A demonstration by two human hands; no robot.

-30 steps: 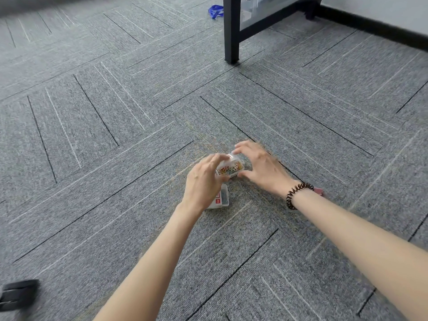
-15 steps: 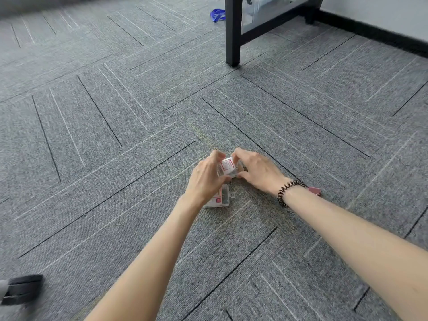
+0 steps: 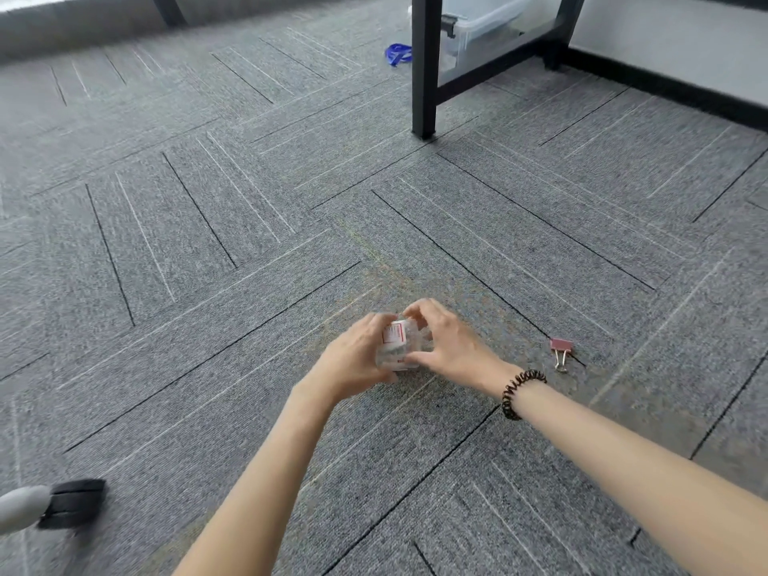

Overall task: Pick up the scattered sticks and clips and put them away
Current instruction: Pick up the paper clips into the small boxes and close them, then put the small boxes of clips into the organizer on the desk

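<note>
A: Status?
B: Both your hands are clamped on one small clear plastic box, left hand cupping it, right hand pinching its far side, low over the carpet.
A: What's left?
B: One pink metal binder clip lies loose on the carpet, near your right wrist. No sticks visible.
A: Textures?
B: Box is rigid, glossy, red-labelled; contents blurred. Carpet is coarse grey tile.

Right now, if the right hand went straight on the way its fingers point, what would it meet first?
The right hand points left, across the small clear box it already grips. Straight on, it would likely press into the left hand holding the box's other side.
</note>
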